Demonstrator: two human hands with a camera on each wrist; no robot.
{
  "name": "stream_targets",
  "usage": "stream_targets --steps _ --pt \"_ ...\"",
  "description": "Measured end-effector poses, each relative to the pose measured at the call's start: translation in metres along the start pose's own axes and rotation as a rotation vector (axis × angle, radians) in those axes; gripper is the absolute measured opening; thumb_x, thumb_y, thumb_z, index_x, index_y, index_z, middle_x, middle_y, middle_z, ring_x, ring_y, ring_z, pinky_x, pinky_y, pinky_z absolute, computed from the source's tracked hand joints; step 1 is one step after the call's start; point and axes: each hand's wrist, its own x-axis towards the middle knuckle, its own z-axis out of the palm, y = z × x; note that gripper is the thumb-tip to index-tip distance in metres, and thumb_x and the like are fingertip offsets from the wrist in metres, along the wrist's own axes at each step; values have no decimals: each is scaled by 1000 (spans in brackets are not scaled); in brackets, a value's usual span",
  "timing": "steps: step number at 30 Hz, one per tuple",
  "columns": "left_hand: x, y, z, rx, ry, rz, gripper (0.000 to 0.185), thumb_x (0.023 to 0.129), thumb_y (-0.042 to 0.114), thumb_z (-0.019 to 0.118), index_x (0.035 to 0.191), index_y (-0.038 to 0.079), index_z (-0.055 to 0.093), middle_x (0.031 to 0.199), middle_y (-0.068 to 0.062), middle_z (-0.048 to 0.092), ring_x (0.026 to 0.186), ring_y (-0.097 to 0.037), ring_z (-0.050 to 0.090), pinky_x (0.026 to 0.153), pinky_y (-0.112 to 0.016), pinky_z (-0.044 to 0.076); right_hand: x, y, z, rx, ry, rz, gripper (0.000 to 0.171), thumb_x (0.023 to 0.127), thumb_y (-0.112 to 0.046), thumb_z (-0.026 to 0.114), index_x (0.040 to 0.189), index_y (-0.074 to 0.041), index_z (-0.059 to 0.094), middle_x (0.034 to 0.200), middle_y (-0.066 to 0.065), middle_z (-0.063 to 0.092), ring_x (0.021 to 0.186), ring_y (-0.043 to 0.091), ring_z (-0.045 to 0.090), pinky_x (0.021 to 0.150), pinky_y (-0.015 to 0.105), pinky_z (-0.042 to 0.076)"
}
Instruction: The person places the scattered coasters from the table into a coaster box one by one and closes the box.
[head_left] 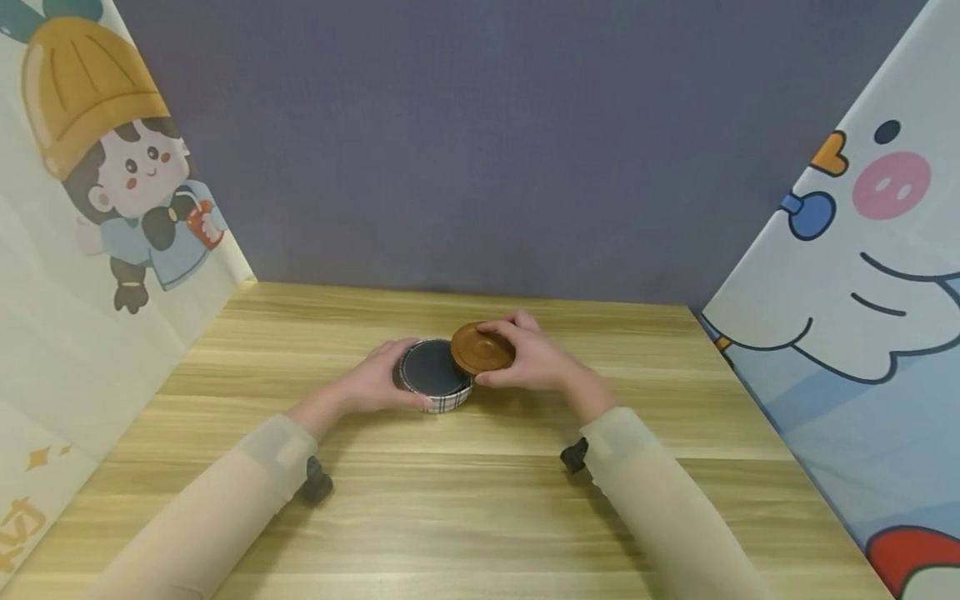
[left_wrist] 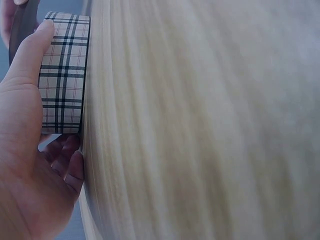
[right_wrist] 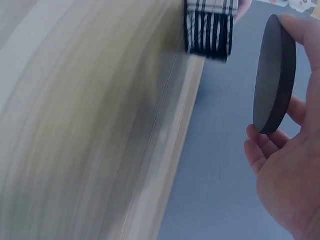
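A low round box [head_left: 447, 403] with a black-and-white plaid side and a dark round top stands on the table. My left hand [head_left: 377, 381] grips its left side, the thumb along the near wall and the other fingers round the back. In the left wrist view the thumb lies on the plaid wall [left_wrist: 62, 80]. My right hand [head_left: 531, 354] holds a brown disc [head_left: 480, 348] by its right edge, thumb in front and fingers behind. Rings mark the disc's upper face; its underside [right_wrist: 267, 85] looks dark grey. From the head, the disc overlaps the box's right rim, while the right wrist view shows a gap between them.
The wood-grain table [head_left: 480, 508] is backed by a grey-blue panel [head_left: 450, 150]. Printed cartoon panels stand at the left [head_left: 45, 275] and right [head_left: 840, 350]. Small black devices [head_left: 316, 482] sit by both cuffs.
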Motion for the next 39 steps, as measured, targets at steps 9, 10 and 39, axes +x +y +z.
stream_targets --steps 9,10,39 --pt "-2 2 -1 -6 -6 12 123 74 65 97 170 19 36 163 -16 49 150 -39 47 126 -66 40 17 -20 17 -2 -21 -53 81 83 -51 93 154 -29 61 149 10 46 136 28 46 116 52 50" --pt "-2 2 -1 -8 -8 11 123 74 64 97 170 18 35 163 -16 49 150 -40 47 126 -66 40 18 -22 19 -4 -25 -57 81 83 -51 93 155 -29 61 149 10 46 136 28 47 116 52 50" --pt "-2 -1 -1 -33 -32 2 121 76 69 94 170 23 35 160 -12 49 147 -38 48 121 -67 44 35 -24 54 -87 -121 -82 70 92 -64 82 154 -36 62 158 3 49 150 27 40 126 55 35"
